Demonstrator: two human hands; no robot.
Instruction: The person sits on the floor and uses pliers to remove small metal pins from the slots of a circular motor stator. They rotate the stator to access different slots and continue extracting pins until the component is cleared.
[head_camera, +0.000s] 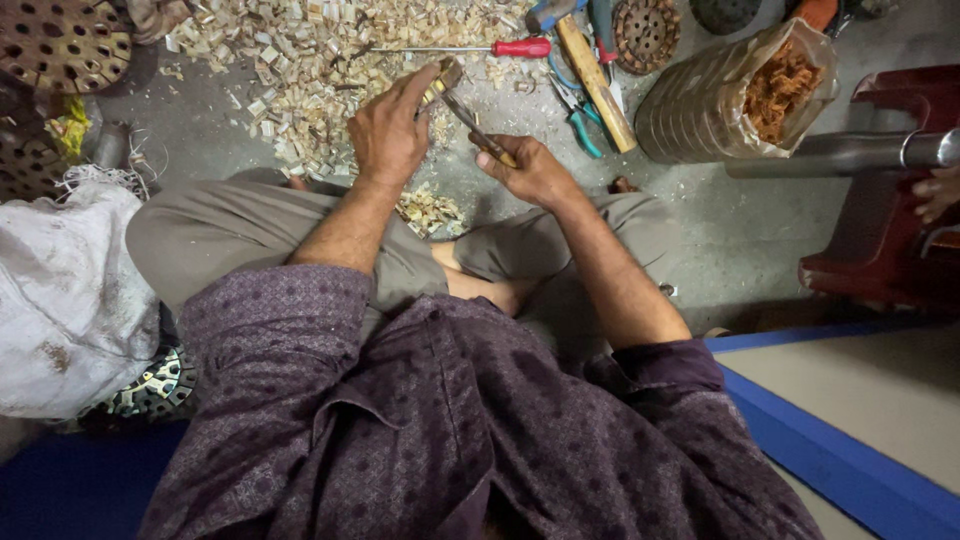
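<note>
— Fingers first, that's my worry. The left hand (388, 132) is clenched around a small brownish block-shaped piece with a brassy face (443, 76), held above the grey concrete floor (720, 230), and the right hand (530, 170) grips the handle of a thin dark metal tool (470, 118) whose tip meets that piece.

— So a slip of the tip would run straight into the thumb?

— I'd judge so; the thumb sits just beside the contact point. The piece is small, too, and could twist out of the grasp.

— And the litter?

— The pile of pale cut chips (330, 60) lies under both hands, so a dropped piece may be lost among it. The red-handled screwdriver (470, 48) and the wooden-handled hammer (596, 82) lie near, within reach of a jerked elbow.
</note>
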